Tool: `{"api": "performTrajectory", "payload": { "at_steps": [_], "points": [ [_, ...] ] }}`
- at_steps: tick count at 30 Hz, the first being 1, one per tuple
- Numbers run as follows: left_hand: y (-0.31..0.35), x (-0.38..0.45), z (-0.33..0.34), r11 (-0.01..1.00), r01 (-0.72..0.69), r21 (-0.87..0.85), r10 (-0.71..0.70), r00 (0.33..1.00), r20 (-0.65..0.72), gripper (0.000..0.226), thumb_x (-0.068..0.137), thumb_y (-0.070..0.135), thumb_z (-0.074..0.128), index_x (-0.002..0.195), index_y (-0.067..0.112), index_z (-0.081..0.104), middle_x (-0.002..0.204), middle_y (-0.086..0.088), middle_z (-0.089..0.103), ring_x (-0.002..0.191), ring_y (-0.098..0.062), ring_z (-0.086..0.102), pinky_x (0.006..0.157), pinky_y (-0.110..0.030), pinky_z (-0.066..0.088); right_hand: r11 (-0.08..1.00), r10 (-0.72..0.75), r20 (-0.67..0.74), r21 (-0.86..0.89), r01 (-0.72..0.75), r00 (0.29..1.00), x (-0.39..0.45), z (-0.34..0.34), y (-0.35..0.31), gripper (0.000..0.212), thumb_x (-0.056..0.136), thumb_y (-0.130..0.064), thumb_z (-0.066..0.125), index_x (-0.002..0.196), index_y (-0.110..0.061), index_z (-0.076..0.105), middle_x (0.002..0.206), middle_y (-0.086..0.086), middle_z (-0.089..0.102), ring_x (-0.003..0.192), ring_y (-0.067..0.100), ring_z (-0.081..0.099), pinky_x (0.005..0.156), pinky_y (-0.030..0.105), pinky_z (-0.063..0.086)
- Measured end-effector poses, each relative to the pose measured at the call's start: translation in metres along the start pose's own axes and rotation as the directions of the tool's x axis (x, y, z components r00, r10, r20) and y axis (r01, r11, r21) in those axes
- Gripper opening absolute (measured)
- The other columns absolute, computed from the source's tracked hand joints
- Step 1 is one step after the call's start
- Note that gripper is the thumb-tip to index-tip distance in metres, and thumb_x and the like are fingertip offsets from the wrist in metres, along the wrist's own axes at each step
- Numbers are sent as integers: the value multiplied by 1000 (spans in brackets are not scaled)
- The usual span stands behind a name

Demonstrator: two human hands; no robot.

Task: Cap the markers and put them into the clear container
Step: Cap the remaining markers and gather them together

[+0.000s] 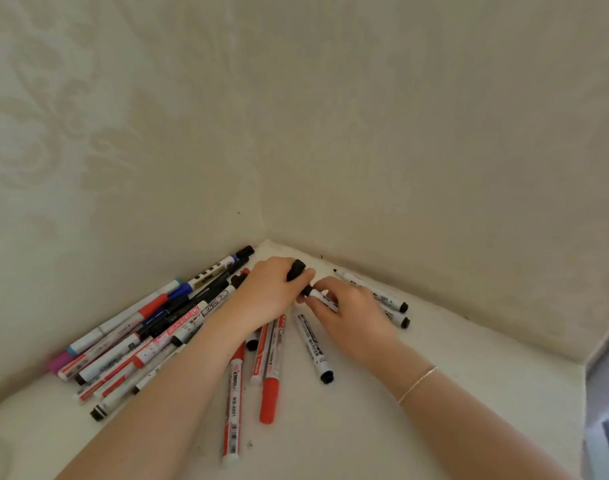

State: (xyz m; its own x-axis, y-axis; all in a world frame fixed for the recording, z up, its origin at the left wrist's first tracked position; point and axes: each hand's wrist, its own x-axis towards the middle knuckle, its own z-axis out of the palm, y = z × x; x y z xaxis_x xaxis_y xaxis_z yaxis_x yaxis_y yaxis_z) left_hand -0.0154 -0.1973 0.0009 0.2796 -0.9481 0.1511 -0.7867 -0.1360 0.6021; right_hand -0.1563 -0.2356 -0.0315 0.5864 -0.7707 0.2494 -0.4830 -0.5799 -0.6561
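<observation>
My left grip (272,292) pinches black cap (295,270); right grip (348,313) holds marker (322,297). Misaligned push: ink on fingers, cap slips into pile (150,334).

The light is soft and warm, and nothing shines or glares. Small dim shadows lie under the arms on the white surface (434,393). The wide lens bends the walls (434,133) near the edges. The picture is a little fuzzy, so the small words on the markers (150,334) are hard to read.
</observation>
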Motion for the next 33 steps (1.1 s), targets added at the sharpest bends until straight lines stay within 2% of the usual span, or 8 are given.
{"api": "performTrajectory", "payload": {
  "at_steps": [4,8,12,15,20,26,30,33],
  "points": [
    [2,2,6,998,-26,52,28,999,-40,48,95,41,52,55,17,41,49,5,41,47,-9,38,50,-25,28,999,-49,-21,-12,49,999,3,-4,3,26,95,-44,47,108,-28,63,58,-5,48,53,13,44,55,31,39],
    [4,5,1,999,21,-38,-25,994,-108,50,94,27,54,50,17,32,44,7,29,41,-6,26,44,-21,22,984,-159,-59,-91,153,986,2,-9,0,32,95,-49,43,107,-28,64,77,-2,64,73,19,58,65,37,51],
    [8,6,1,991,100,-84,-106,992,-72,49,91,24,55,50,16,31,44,6,27,39,-7,24,42,-22,20,948,-230,-57,-240,210,972,1,-12,-3,39,96,-51,36,101,-22,61,78,-5,58,76,21,58,63,36,49],
    [2,8,-9,979,179,-101,-189,976,-106,45,93,26,55,51,16,39,44,6,34,38,-7,29,40,-21,24,914,-212,-9,-355,195,977,-4,-17,-2,38,98,-51,32,99,-21,56,86,-6,58,82,23,58,65,33,48],
    [-24,11,-54,949,163,-269,-264,880,-395,46,96,34,52,70,-3,60,66,-20,60,51,-16,43,53,-25,35,973,-33,-40,-228,23,999,-6,-25,6,35,95,-51,39,91,-21,58,84,-4,56,78,20,54,60,29,40],
    [-14,9,-40,982,126,-143,-159,955,-250,45,98,37,49,72,1,61,57,-4,49,48,-13,44,50,-23,33,924,23,61,-383,2,998,-8,-5,1,20,94,-17,36,109,-14,48,118,3,40,78,24,53,58,29,40],
    [-11,9,-37,993,95,-67,-107,974,-202,40,99,34,46,78,3,57,56,4,45,51,-12,42,48,-19,31,890,-9,62,-455,36,998,-7,0,-3,16,94,-21,39,105,-15,49,114,1,44,86,24,57,54,29,37],
    [-8,8,-35,994,85,-66,-96,978,-185,34,100,33,46,73,13,49,56,9,46,53,-11,43,45,-13,34,892,-76,11,-446,73,997,-6,7,1,29,92,-26,46,120,-16,51,112,2,50,97,23,55,71,29,42]
  ]
}}
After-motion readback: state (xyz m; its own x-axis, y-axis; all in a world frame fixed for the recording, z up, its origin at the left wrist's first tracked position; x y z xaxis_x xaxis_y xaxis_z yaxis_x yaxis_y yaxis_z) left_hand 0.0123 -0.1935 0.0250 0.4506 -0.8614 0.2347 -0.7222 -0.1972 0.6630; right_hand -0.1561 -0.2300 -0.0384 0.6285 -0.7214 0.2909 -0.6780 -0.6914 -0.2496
